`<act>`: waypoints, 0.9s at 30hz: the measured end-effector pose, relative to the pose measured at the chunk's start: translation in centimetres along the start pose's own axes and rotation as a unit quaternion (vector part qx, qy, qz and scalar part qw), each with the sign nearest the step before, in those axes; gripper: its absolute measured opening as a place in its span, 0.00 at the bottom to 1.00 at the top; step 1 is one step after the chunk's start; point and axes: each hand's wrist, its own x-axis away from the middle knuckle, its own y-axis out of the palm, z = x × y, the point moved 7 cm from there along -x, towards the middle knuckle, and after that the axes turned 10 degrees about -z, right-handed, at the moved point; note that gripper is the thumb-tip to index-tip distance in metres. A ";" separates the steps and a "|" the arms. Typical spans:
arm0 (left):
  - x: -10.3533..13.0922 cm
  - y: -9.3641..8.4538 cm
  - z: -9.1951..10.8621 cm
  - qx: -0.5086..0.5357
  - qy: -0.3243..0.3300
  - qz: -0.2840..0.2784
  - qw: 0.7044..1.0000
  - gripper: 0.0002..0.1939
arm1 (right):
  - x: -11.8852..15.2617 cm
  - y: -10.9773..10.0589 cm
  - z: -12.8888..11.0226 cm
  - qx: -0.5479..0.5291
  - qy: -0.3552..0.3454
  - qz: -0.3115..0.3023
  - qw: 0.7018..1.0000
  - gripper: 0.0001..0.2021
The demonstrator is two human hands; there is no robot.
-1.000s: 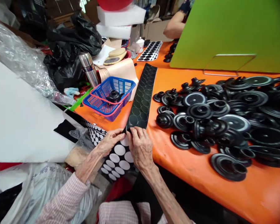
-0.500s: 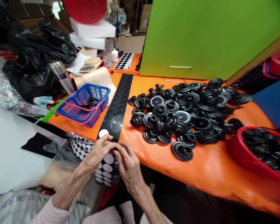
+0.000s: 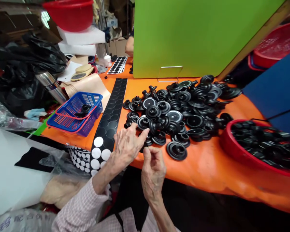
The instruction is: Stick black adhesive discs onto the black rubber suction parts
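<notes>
My left hand is at the near left edge of a pile of black round stepped parts. Its thumb and fingers are spread around a black flanged part; whether they touch it I cannot tell. Just below, my right hand pinches a thin black disc between thumb and forefinger, mostly hidden by the fingers. Left of my hands runs a black strip of round stickers. Bare white circles show at its near end, which hangs over the table edge.
A blue basket holding a few black parts stands left of the strip. At the right is a red tub of black pieces. A green board rises behind the pile. Part of another person's arm shows beside it.
Both hands have left the strip's near end and moved right to the pile. My left hand has opened; my right carries the black disc. More white circles show on the strip. The view has shifted right.
</notes>
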 end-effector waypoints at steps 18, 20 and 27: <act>-5.3 0.7 -7.8 0.333 -0.048 -0.152 0.929 0.15 | -1.5 -1.3 -0.6 0.061 -0.052 -0.152 0.985 0.09; -3.5 1.0 -8.1 0.446 -0.070 -0.196 0.870 0.14 | -1.6 -0.7 -1.2 0.077 -0.069 -0.179 0.978 0.11; 1.7 2.3 -8.4 0.533 -0.071 -0.220 0.814 0.21 | -1.5 -0.2 -0.9 -0.066 0.068 -0.219 0.971 0.09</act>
